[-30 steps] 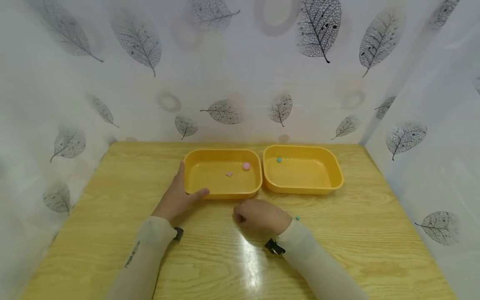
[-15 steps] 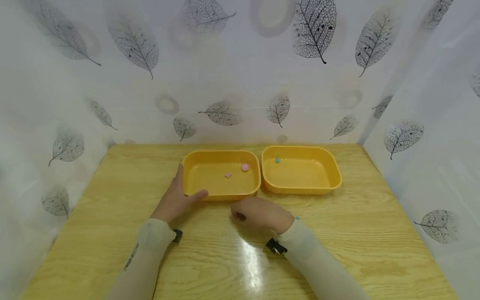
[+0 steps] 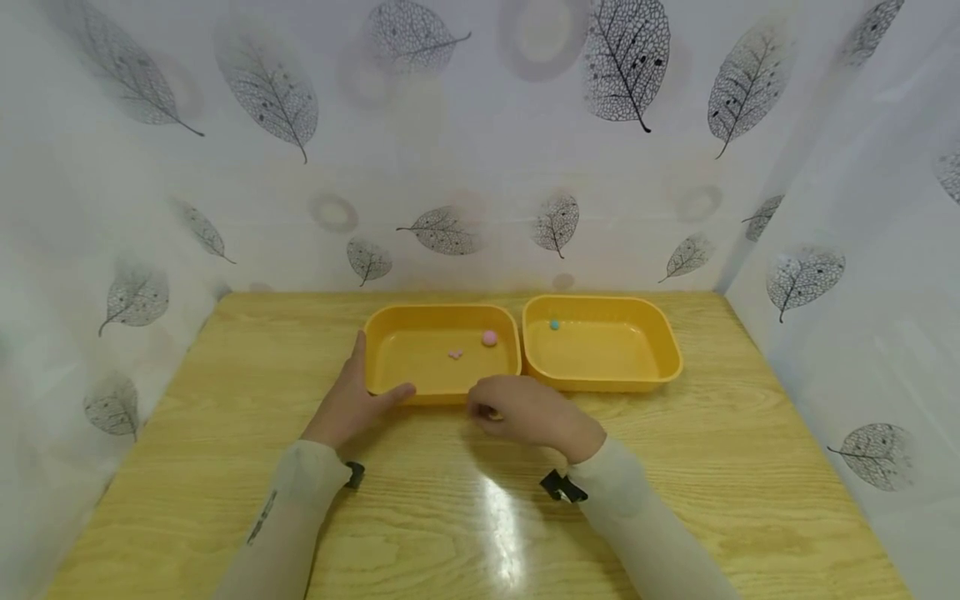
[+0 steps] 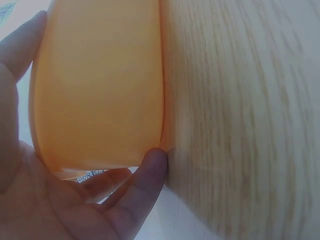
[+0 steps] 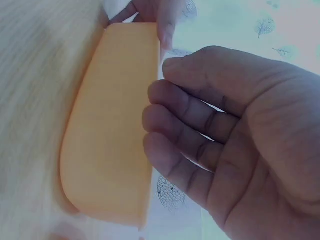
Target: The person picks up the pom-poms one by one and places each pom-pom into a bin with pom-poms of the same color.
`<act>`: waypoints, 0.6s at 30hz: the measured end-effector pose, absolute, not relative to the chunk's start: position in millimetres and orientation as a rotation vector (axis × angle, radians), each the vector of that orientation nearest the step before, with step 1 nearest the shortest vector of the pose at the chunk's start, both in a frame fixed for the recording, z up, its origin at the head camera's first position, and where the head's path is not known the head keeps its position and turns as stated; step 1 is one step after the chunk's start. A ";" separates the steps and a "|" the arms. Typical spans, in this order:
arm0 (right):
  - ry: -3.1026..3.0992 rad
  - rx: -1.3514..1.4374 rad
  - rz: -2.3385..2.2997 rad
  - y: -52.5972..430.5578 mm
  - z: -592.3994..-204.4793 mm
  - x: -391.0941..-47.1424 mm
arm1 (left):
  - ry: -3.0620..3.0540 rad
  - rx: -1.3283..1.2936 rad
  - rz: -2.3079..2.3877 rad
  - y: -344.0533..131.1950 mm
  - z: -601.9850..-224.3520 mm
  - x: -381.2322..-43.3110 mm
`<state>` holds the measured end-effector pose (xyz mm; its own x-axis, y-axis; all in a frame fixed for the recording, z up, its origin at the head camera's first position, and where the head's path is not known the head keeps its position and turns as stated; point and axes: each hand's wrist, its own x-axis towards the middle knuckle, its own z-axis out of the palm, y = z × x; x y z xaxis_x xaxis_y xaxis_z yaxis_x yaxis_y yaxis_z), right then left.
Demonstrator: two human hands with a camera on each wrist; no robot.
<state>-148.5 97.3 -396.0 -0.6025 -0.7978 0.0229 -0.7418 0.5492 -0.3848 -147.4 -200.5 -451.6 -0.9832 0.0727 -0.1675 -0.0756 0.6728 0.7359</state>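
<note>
The left hand (image 3: 352, 407) grips the left tray (image 3: 410, 357) of pink pieces (image 3: 489, 338), the right tray (image 3: 609, 352) holds a blue ball (image 3: 554, 325), and the right hand (image 3: 528, 412) has an unclear grasp.

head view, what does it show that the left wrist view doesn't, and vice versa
Only the head view shows the right hand, the right yellow tray with its blue-green ball, and the pink ball and tiny pink pieces inside the left yellow tray. Only the left wrist view shows the palm side of the left hand. Both show that hand, that tray, the wooden table and leaf-print curtain.
</note>
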 end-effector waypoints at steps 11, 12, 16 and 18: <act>2.840 -1.242 -0.550 110.5 -388.0 -154.7 | 2.708 0.008 1.198 -200.9 -451.2 -145.4; 2.859 -1.222 -0.563 111.9 -386.4 -155.2 | 2.706 0.006 1.201 -201.0 -451.5 -145.4; 2.918 -1.125 -0.602 115.8 -383.3 -157.4 | 2.707 0.006 1.199 -200.3 -450.1 -145.1; 2.936 -1.104 -0.620 116.7 -383.6 -158.1 | 2.709 0.004 1.194 -200.2 -449.2 -144.9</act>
<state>-158.1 116.7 -383.6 -0.7602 -0.6229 0.1848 -0.6444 0.6866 -0.3366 -144.9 -200.2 -449.2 -0.9836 0.0754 -0.1638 -0.0700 0.6773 0.7324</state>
